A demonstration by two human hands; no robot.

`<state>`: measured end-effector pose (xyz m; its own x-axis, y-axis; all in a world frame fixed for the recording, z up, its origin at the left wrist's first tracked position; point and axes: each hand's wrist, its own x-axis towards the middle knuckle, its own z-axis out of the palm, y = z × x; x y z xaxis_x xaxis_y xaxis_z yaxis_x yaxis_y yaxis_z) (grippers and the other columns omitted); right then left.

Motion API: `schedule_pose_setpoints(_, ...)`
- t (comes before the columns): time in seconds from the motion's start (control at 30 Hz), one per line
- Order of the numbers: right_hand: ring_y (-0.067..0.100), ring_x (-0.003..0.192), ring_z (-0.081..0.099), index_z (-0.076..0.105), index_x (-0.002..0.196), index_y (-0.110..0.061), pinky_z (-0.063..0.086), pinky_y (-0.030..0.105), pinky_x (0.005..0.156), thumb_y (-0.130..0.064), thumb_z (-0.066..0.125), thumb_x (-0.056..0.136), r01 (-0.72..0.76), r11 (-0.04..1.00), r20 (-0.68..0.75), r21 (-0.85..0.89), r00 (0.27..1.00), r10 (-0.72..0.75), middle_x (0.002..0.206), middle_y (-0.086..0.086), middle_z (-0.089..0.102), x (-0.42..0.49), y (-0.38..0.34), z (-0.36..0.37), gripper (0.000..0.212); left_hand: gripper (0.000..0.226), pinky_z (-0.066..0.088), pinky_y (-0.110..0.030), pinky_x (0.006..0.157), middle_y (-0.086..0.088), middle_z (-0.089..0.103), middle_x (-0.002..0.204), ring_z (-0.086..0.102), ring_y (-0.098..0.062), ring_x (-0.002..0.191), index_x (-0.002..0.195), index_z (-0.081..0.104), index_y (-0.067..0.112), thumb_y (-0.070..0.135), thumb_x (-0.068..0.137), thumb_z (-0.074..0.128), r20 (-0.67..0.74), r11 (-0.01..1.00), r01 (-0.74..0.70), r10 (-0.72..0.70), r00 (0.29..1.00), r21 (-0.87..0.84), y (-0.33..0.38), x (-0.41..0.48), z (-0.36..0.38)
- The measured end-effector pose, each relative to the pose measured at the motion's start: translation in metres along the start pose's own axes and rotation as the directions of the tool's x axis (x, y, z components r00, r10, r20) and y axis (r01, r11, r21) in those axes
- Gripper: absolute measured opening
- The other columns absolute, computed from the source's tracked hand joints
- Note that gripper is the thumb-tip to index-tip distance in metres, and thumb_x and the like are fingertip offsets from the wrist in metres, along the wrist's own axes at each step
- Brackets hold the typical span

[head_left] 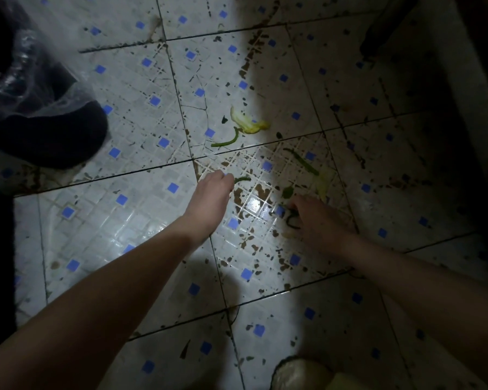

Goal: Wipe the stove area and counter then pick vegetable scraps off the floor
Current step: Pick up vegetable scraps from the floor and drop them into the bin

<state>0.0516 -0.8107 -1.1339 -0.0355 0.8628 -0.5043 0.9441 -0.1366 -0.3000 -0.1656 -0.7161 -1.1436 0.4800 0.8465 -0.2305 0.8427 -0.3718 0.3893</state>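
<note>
Vegetable scraps lie on a stained white floor with blue squares. A yellow leaf scrap and a curved green strip lie further ahead. My left hand reaches down with curled fingers pinching a small green strip. A long green strip and a pale yellow piece lie to the right, with a small green leaf bit near them. My right hand is low over the floor, its fingers curled at a curled green scrap.
A dark bin lined with a clear plastic bag stands at the upper left. A dark furniture leg and a shadowed wall fill the upper right. A pale slipper shows at the bottom edge. Brown stains spot the tiles.
</note>
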Motion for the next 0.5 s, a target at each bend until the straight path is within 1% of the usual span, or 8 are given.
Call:
schedule_pose_setpoints(0.13, 0.019, 0.100, 0.049, 0.048, 0.110, -0.020, 0.038, 0.029, 0.075, -0.005, 0.051, 0.090, 0.006, 0.999, -0.036, 0.052, 0.999, -0.004, 0.115, 0.000, 0.048, -0.003, 0.006, 0.000, 0.025, 0.027, 0.045, -0.037, 0.081, -0.011, 0.057, 0.101, 0.052, -0.026, 0.092, 0.105, 0.053, 0.009, -0.010, 0.087, 0.047, -0.039, 1.000, 0.023, -0.023, 0.999, 0.009, 0.003, 0.001, 0.002)
schedule_pose_setpoints(0.17, 0.019, 0.101, 0.049, 0.049, 0.111, -0.019, 0.040, 0.029, 0.076, -0.006, 0.050, 0.092, 0.005, 0.998, -0.038, 0.055, 0.999, -0.003, 0.117, 0.000, 0.047, -0.004, 0.008, 0.000, 0.022, 0.030, 0.045, -0.036, 0.082, -0.010, 0.057, 0.103, 0.052, -0.026, 0.093, 0.108, 0.051, 0.011, -0.010, 0.087, 0.048, -0.045, 0.999, 0.023, -0.021, 0.999, 0.032, 0.003, 0.001, 0.003)
schedule_pose_setpoints(0.23, 0.021, 0.104, 0.050, 0.050, 0.112, -0.016, 0.045, 0.035, 0.082, -0.009, 0.049, 0.094, 0.016, 0.999, -0.017, 0.044, 1.000, -0.015, 0.119, 0.002, 0.046, -0.005, 0.010, -0.002, 0.020, 0.035, 0.043, -0.034, 0.083, -0.009, 0.057, 0.106, 0.052, -0.025, 0.095, 0.113, 0.049, 0.013, -0.009, 0.085, 0.051, -0.051, 0.997, 0.019, -0.015, 0.999, 0.073, 0.004, 0.001, 0.004)
schedule_pose_setpoints(0.3, 0.021, 0.105, 0.051, 0.050, 0.115, -0.016, 0.047, 0.039, 0.086, -0.009, 0.049, 0.094, 0.029, 0.999, 0.025, 0.041, 0.999, -0.030, 0.122, 0.003, 0.045, -0.006, 0.012, -0.004, 0.022, 0.041, 0.040, -0.033, 0.085, -0.010, 0.055, 0.110, 0.051, -0.026, 0.099, 0.118, 0.048, 0.013, -0.011, 0.084, 0.050, -0.057, 0.997, 0.016, -0.012, 0.998, 0.070, 0.005, 0.001, 0.005)
schedule_pose_setpoints(0.37, 0.021, 0.106, 0.052, 0.050, 0.118, -0.017, 0.047, 0.038, 0.087, -0.011, 0.049, 0.095, 0.039, 0.999, 0.058, 0.035, 0.998, -0.041, 0.124, 0.002, 0.044, -0.005, 0.015, -0.005, 0.024, 0.047, 0.038, -0.034, 0.087, -0.011, 0.053, 0.114, 0.050, -0.028, 0.103, 0.122, 0.046, 0.011, -0.014, 0.083, 0.047, -0.058, 0.999, 0.016, -0.013, 0.998, 0.044, 0.006, 0.002, 0.004)
schedule_pose_setpoints(0.43, 0.020, 0.105, 0.050, 0.049, 0.119, -0.019, 0.045, 0.036, 0.086, -0.014, 0.052, 0.094, 0.032, 0.999, 0.078, 0.007, 0.996, -0.032, 0.124, 0.001, 0.044, -0.004, 0.016, -0.006, 0.025, 0.047, 0.039, -0.035, 0.089, -0.012, 0.052, 0.116, 0.049, -0.028, 0.104, 0.125, 0.046, 0.011, -0.014, 0.085, 0.045, -0.049, 1.000, 0.010, -0.008, 0.999, 0.025, 0.010, 0.002, 0.004)
schedule_pose_setpoints(0.5, 0.020, 0.105, 0.050, 0.049, 0.118, -0.019, 0.045, 0.036, 0.086, -0.019, 0.056, 0.092, 0.012, 1.000, 0.094, 0.002, 0.995, -0.012, 0.123, 0.001, 0.045, -0.002, 0.017, -0.006, 0.027, 0.046, 0.040, -0.036, 0.090, -0.013, 0.052, 0.117, 0.049, -0.028, 0.104, 0.126, 0.045, 0.011, -0.012, 0.086, 0.046, -0.044, 1.000, 0.001, 0.000, 0.999, 0.007, 0.012, 0.002, 0.004)
